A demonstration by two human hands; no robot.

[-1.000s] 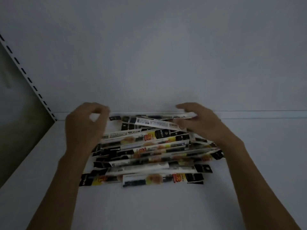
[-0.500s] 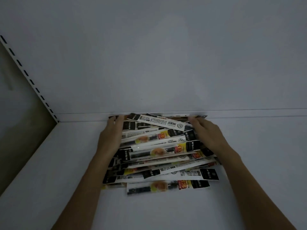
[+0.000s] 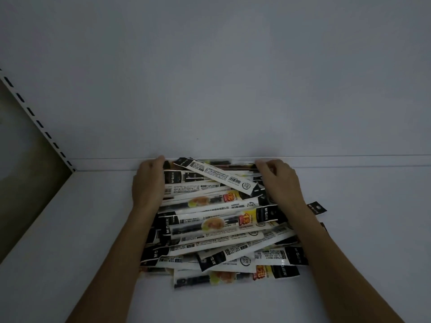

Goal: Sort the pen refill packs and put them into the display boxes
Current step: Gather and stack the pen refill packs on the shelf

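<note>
The left grip [image 3: 148, 185], fingers straight and together, presses flat against the left ends of the pen refill packs [image 3: 221, 222], while the right grip [image 3: 278, 183] curls its fingers over their right ends. The packs lie heaped between them on the white shelf [image 3: 361, 229], close against the back wall [image 3: 210, 78], long axes running left to right. The top pack [image 3: 217, 176] slants from far left to near right.
</note>
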